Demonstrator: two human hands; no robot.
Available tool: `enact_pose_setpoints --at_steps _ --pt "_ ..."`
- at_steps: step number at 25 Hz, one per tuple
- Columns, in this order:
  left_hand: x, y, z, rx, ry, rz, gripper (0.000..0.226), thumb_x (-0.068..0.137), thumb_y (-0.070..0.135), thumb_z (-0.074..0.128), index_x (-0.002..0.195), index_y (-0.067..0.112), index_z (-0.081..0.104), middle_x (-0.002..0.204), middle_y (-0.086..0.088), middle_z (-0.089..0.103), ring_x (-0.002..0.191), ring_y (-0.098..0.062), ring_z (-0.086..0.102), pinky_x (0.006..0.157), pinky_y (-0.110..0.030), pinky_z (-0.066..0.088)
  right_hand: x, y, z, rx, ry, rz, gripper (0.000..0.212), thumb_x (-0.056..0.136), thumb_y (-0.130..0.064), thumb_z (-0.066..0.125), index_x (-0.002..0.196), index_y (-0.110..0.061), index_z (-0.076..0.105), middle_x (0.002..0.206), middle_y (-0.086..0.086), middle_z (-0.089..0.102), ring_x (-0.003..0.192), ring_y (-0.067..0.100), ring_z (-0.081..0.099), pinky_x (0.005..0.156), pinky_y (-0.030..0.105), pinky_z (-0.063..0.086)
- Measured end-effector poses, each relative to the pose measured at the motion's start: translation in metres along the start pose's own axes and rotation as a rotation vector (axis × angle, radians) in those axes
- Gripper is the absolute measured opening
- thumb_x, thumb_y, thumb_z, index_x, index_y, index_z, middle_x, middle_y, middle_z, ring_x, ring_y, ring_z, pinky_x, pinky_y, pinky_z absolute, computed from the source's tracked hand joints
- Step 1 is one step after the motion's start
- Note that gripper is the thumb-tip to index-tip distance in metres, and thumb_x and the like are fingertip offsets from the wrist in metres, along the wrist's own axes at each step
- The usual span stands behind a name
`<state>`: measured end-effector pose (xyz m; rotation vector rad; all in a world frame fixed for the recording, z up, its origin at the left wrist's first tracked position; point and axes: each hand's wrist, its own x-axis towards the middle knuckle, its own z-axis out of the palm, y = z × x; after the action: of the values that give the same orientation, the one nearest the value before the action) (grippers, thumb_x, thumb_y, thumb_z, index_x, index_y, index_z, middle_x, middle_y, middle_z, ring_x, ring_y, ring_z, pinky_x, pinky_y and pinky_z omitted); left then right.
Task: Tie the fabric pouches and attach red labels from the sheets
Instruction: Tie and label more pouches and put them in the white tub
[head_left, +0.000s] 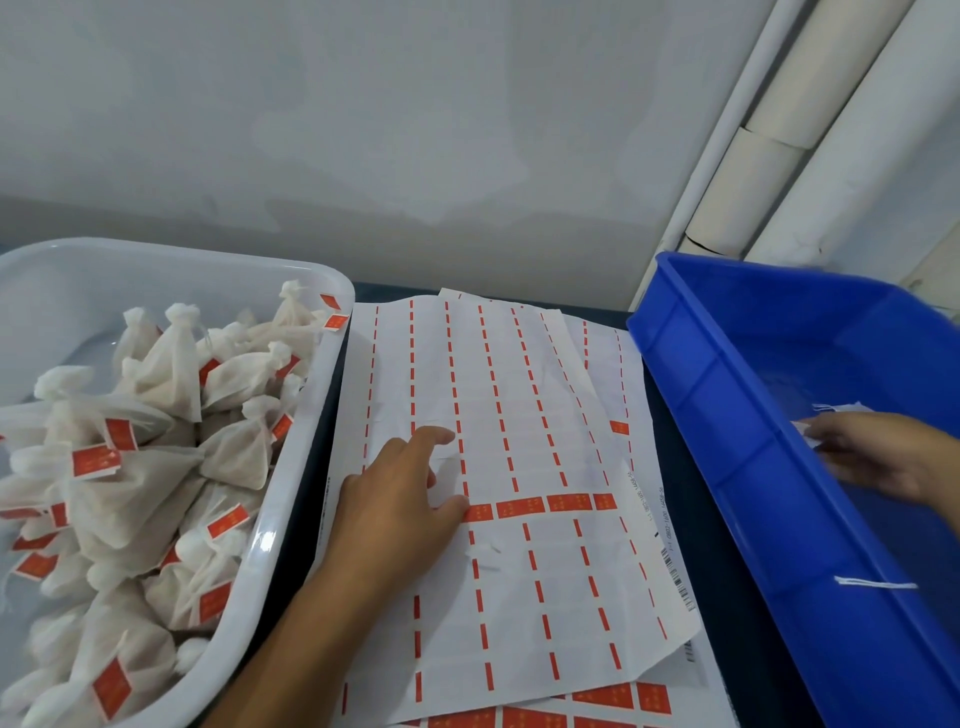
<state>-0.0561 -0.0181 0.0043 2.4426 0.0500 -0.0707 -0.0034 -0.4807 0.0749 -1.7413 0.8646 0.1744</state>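
Observation:
A label sheet (519, 405) lies in the middle, mostly peeled, with one row of red labels (540, 505) left across it. My left hand (400, 499) lies flat on the sheet, its thumb touching the leftmost label of that row. My right hand (878, 457) reaches into the blue bin (727, 415) at the right and touches a white pouch (810, 431) there; the grip is blurred. Several tied pouches with red labels (156, 467) fill the clear tub (291, 467) on the left.
More label sheets (613, 701) lie under the top one, with full red labels showing near the front edge. A loose white string (872, 583) lies in the blue bin. White pipes (769, 156) run up the wall at the back right.

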Motion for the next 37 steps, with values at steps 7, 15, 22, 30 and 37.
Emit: enact_pose_setpoints --at_steps 7,15,22,30,37 --pt "-0.002 0.0 0.0 -0.011 0.004 0.007 0.067 0.082 0.059 0.075 0.136 0.055 0.036 0.107 0.022 0.051 0.084 -0.007 0.057 0.092 -0.037 0.06 0.005 0.005 0.0 0.13 0.106 -0.013 0.036 0.105 0.0 0.046 0.14 0.005 0.052 0.137 0.017 0.06 0.113 0.031 0.067 0.095 0.03 0.059" --pt "-0.002 0.0 0.0 -0.017 0.007 0.014 0.063 0.083 0.058 0.074 0.135 0.053 0.038 0.107 0.02 0.052 0.088 -0.009 0.058 0.093 -0.034 0.058 0.0 -0.018 -0.004 0.188 0.352 -0.28 0.028 0.097 0.006 0.06 0.124 0.0 0.065 0.122 0.018 0.062 0.078 0.016 0.065 0.056 0.013 0.058" --pt "-0.001 -0.001 0.002 -0.006 0.012 0.022 0.061 0.083 0.06 0.073 0.134 0.053 0.04 0.106 0.022 0.051 0.085 -0.008 0.057 0.091 -0.034 0.059 -0.004 -0.028 -0.008 0.321 0.344 -0.292 0.024 0.099 -0.002 0.059 0.121 -0.008 0.065 0.131 0.008 0.061 0.082 0.006 0.063 0.07 0.017 0.056" --pt "0.0 -0.012 0.007 -0.003 0.087 0.047 0.058 0.08 0.065 0.073 0.128 0.058 0.04 0.101 0.025 0.056 0.082 -0.004 0.063 0.069 -0.03 0.063 -0.005 0.005 0.003 0.348 0.159 -0.132 0.036 0.104 -0.002 0.055 0.139 0.005 0.055 0.109 0.011 0.062 0.078 0.009 0.059 0.064 0.012 0.056" --pt "-0.002 -0.003 0.01 -0.01 0.056 0.055 0.061 0.076 0.063 0.077 0.126 0.057 0.043 0.096 0.028 0.055 0.073 -0.008 0.063 0.057 -0.021 0.058 0.003 0.016 -0.003 0.09 0.029 -0.044 0.038 0.096 -0.002 0.069 0.133 -0.001 0.061 0.121 0.014 0.072 0.106 0.021 0.067 0.097 0.03 0.053"
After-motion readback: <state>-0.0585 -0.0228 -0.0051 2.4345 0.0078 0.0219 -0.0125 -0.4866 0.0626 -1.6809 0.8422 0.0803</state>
